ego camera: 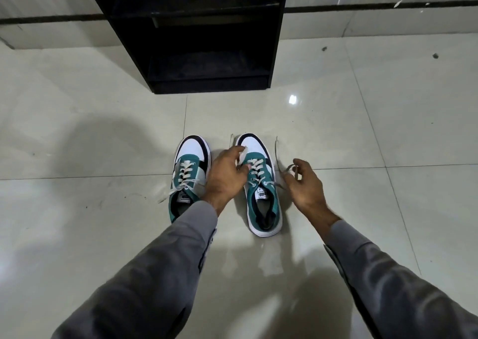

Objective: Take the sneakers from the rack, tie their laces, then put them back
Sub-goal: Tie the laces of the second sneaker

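Observation:
Two teal, white and black sneakers stand side by side on the tiled floor, toes pointing toward the rack. The left sneaker [187, 173] has loose white laces trailing to its left. Over the right sneaker [261, 183] my left hand [226, 174] pinches one lace end beside the toe. My right hand [305, 183] holds the other lace [280, 160], which runs from the eyelets out to the right of the shoe. The black shoe rack [191, 31] stands against the wall behind the sneakers, and its visible shelves look dark and bare.
Glossy pale floor tiles [362, 131] spread all around the sneakers. A light wall with a dark stripe [375, 6] runs behind the rack. Grey sleeves cover both of my forearms in the foreground.

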